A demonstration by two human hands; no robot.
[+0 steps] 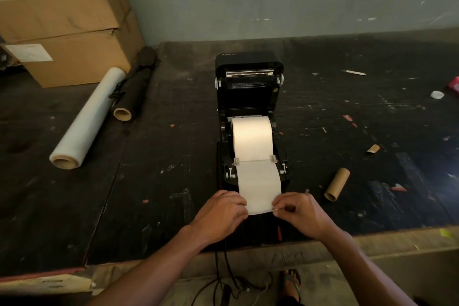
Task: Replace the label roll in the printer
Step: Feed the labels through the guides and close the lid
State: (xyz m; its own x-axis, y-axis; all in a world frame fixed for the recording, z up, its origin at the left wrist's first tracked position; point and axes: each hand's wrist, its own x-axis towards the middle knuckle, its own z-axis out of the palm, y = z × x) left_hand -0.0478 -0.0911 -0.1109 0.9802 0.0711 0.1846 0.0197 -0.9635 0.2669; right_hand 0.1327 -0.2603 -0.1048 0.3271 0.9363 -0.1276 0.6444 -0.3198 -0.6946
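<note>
A black label printer [249, 97] stands in the middle of the dark table with its lid swung up. A full white label roll [252, 135] sits in its bay between the guides. The roll's free strip [259, 186] runs out over the printer's front towards me. My left hand [221, 213] pinches the strip's left corner and my right hand [299, 213] pinches its right corner, holding it flat and stretched. An empty brown cardboard core [337, 184] lies on the table to the right of the printer.
A roll of clear stretch film [87, 119] and a dark roll [135, 92] lie at left, before stacked cardboard boxes [64, 20]. Paper scraps, a small core piece [373, 148] and a pen [354, 72] litter the right side. Cables [223, 278] hang off the table's front edge.
</note>
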